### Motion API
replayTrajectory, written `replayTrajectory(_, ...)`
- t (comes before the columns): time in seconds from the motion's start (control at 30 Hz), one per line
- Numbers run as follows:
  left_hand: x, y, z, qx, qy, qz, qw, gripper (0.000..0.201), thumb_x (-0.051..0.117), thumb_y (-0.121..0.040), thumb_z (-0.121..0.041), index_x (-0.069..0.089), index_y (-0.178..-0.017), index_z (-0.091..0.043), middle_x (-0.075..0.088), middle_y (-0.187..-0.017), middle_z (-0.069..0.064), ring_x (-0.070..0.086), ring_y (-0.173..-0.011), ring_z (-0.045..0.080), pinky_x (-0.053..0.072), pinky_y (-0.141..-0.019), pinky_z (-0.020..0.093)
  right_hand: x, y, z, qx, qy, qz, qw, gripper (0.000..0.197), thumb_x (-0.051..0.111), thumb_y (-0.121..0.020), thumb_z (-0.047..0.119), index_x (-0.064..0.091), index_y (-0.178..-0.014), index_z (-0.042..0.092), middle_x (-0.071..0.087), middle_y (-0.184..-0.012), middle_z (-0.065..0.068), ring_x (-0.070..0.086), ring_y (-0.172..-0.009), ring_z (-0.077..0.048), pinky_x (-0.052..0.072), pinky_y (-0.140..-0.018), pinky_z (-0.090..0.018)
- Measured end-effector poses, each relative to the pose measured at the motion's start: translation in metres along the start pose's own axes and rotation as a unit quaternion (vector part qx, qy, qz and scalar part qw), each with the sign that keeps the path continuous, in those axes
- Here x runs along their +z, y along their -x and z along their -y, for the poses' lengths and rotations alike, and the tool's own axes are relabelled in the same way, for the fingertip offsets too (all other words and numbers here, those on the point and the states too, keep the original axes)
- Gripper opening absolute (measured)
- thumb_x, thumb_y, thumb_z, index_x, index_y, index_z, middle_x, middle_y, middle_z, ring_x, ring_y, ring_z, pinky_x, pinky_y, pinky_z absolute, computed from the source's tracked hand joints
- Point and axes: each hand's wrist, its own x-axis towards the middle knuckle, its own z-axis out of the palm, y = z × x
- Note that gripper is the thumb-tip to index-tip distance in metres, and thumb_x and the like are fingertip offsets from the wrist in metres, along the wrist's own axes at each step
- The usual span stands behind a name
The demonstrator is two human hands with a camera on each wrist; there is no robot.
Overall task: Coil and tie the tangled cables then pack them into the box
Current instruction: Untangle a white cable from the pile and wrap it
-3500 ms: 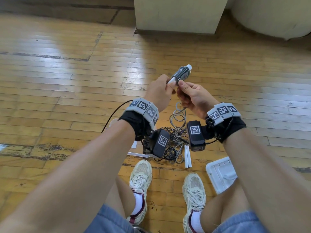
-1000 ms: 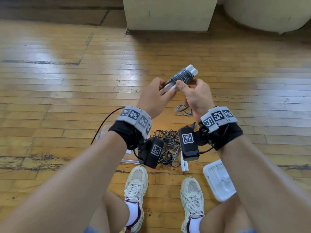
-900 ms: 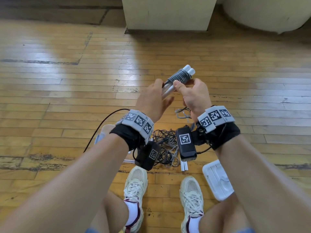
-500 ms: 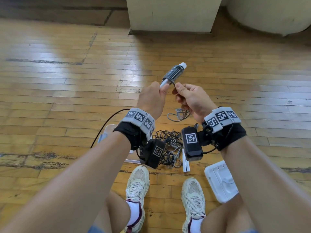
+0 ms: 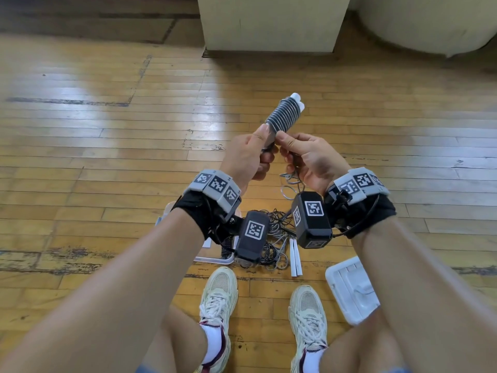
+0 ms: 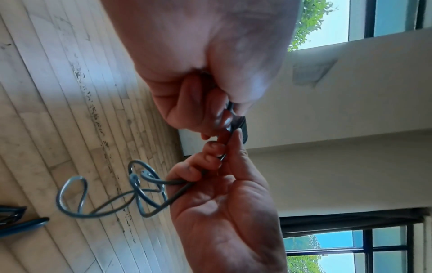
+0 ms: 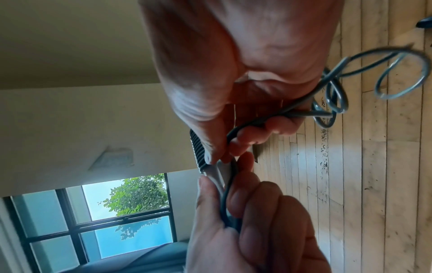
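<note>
A grey cable coil (image 5: pixel 283 114) is wound tightly around two white sticks (image 7: pixel 217 171) that point up and away from me. My left hand (image 5: pixel 265 146) grips the sticks' lower end just below the coil. My right hand (image 5: pixel 285 148) pinches the grey cable (image 7: pixel 257 122) right beside the coil's lower end. The loose rest of that cable (image 6: pixel 140 184) hangs in loops under the right hand, down toward the floor. A tangled pile of cables (image 5: pixel 274 238) lies on the floor under my wrists, partly hidden by the wrist cameras.
A white plastic box or lid (image 5: pixel 349 289) lies on the wooden floor by my right shoe. Two more white sticks (image 5: pixel 295 257) lie beside the pile. A clear tray edge (image 5: pixel 212 261) shows under my left wrist. A cream cabinet (image 5: pixel 269 22) stands ahead.
The sticks have turned in my left hand, going from side by side to edge-on and back. My right hand has carried the cable round and come back against the coil's lower end.
</note>
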Motion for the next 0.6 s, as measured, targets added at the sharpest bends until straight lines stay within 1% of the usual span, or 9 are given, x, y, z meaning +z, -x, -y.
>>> replayTrajectory(0.1,0.003,0.002,-0.002,-0.023,0.048,0.003,0.999,0.045,0.04,-0.107,-0.038,0.059,-0.092,-0.001,0.038,-0.058,-0.001,0.026,-0.041,0.008,0.018,-0.042,0.021,0.0,-0.002,0.001,0.001,0.018,-0.037,0.999,0.02,0.073,-0.09,0.028,0.061,-0.088,0.013,0.056,-0.062,0.005,0.041,-0.054,-0.008,0.033,-0.05,-0.022)
replayTrajectory(0.17,0.003,0.002,-0.004,-0.041,0.06,0.004,0.997,0.048,0.039,-0.107,-0.04,0.061,-0.09,0.0,0.037,-0.053,-0.004,0.025,-0.039,0.007,0.018,-0.04,0.02,0.0,-0.002,0.0,-0.005,0.022,-0.06,0.998,0.026,0.076,-0.087,0.03,0.057,-0.091,0.013,0.057,-0.062,0.005,0.04,-0.053,-0.008,0.033,-0.049,-0.022)
replayTrajectory(0.23,0.002,0.001,-0.006,-0.057,0.07,0.02,0.996,0.049,0.037,-0.107,-0.043,0.061,-0.087,-0.004,0.035,-0.052,-0.005,0.023,-0.039,0.006,0.018,-0.038,0.019,0.0,-0.002,-0.001,-0.014,-0.003,-0.055,0.998,0.029,0.076,-0.087,0.028,0.057,-0.101,0.011,0.062,-0.066,0.005,0.04,-0.053,-0.008,0.034,-0.049,-0.023)
replayTrajectory(0.3,0.002,0.001,-0.006,-0.073,0.082,0.039,0.993,0.048,0.037,-0.106,-0.044,0.061,-0.088,-0.007,0.034,-0.054,-0.004,0.023,-0.039,0.006,0.02,-0.037,0.018,0.0,-0.001,-0.002,-0.034,-0.046,-0.026,0.998,0.033,0.072,-0.091,0.024,0.058,-0.116,0.008,0.062,-0.071,0.003,0.036,-0.05,-0.007,0.032,-0.049,-0.022)
replayTrajectory(0.37,0.003,0.0,-0.006,-0.085,0.073,0.044,0.993,0.046,0.039,-0.106,-0.044,0.063,-0.087,-0.009,0.04,-0.063,0.002,0.026,-0.041,0.007,0.023,-0.039,0.019,-0.002,0.0,-0.002,-0.052,-0.047,-0.022,0.997,0.032,0.069,-0.092,0.02,0.059,-0.121,0.007,0.059,-0.07,0.002,0.033,-0.046,-0.005,0.029,-0.047,-0.021)
replayTrajectory(0.43,0.003,-0.001,-0.004,-0.077,-0.005,0.015,0.997,0.043,0.04,-0.106,-0.04,0.064,-0.092,-0.008,0.048,-0.066,0.003,0.034,-0.045,0.01,0.029,-0.043,0.021,-0.003,0.0,-0.003,-0.051,-0.013,-0.05,0.997,0.031,0.07,-0.092,0.02,0.061,-0.119,0.007,0.062,-0.067,0.005,0.035,-0.045,-0.004,0.029,-0.048,-0.022)
replayTrajectory(0.5,0.002,-0.003,-0.001,-0.028,-0.14,-0.023,0.989,0.035,0.045,-0.105,-0.035,0.062,-0.104,-0.005,0.058,-0.068,0.001,0.045,-0.05,0.012,0.037,-0.047,0.025,-0.004,-0.001,-0.006,-0.052,0.038,-0.093,0.994,0.029,0.074,-0.089,0.021,0.063,-0.114,0.011,0.066,-0.072,0.006,0.041,-0.046,-0.002,0.033,-0.05,-0.023)
replayTrajectory(0.57,0.001,-0.004,0.002,0.049,-0.276,-0.031,0.959,0.029,0.054,-0.101,-0.034,0.056,-0.117,-0.009,0.065,-0.083,-0.001,0.054,-0.059,0.01,0.042,-0.052,0.023,-0.005,-0.005,-0.009,-0.056,0.077,-0.129,0.987,0.029,0.077,-0.086,0.023,0.065,-0.11,0.013,0.068,-0.079,0.005,0.047,-0.048,0.001,0.036,-0.053,-0.022)
replayTrajectory(0.6,0.001,-0.002,0.004,0.08,-0.339,-0.027,0.937,0.033,0.061,-0.097,-0.034,0.052,-0.12,-0.012,0.064,-0.09,-0.003,0.058,-0.065,0.009,0.045,-0.057,0.022,-0.005,-0.006,-0.01,-0.058,0.085,-0.139,0.985,0.028,0.078,-0.085,0.025,0.066,-0.107,0.013,0.069,-0.081,0.004,0.048,-0.05,0.002,0.037,-0.055,-0.022)
